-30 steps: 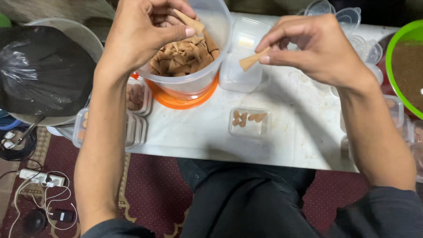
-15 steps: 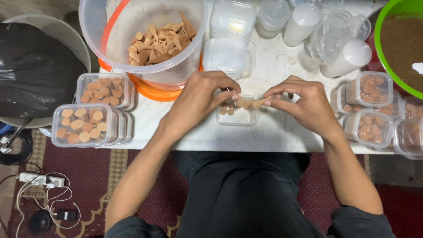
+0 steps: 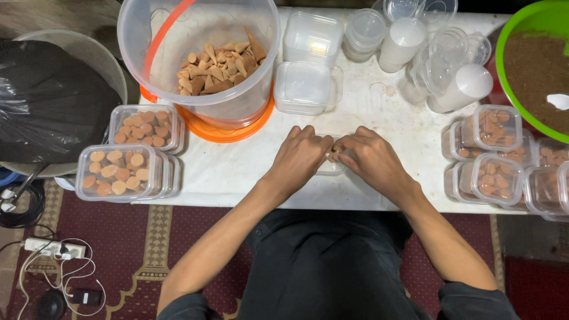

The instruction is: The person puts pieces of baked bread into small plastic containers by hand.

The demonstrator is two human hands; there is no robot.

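My left hand (image 3: pixel 299 157) and my right hand (image 3: pixel 370 159) meet over a small clear plastic box (image 3: pixel 329 168) on the white table (image 3: pixel 237 169). Both hands' fingertips pinch small brown cones (image 3: pixel 333 155) at the box's middle, and the hands hide most of the box. Behind the hands stands a large clear bucket (image 3: pixel 198 56) holding many brown cones, resting on an orange lid (image 3: pixel 222 131).
Filled lidded boxes (image 3: pixel 121 172) are stacked at the left and more (image 3: pixel 495 160) at the right. Empty clear boxes (image 3: pixel 308 71) and round tubs (image 3: pixel 427 53) stand at the back. A green bowl of brown powder (image 3: pixel 536 65) sits far right; a black-bagged bin (image 3: pixel 50 101) stands left.
A second ago my left hand was in the bucket and my right hand held a cone above the table. Both hands came down together onto the small box.
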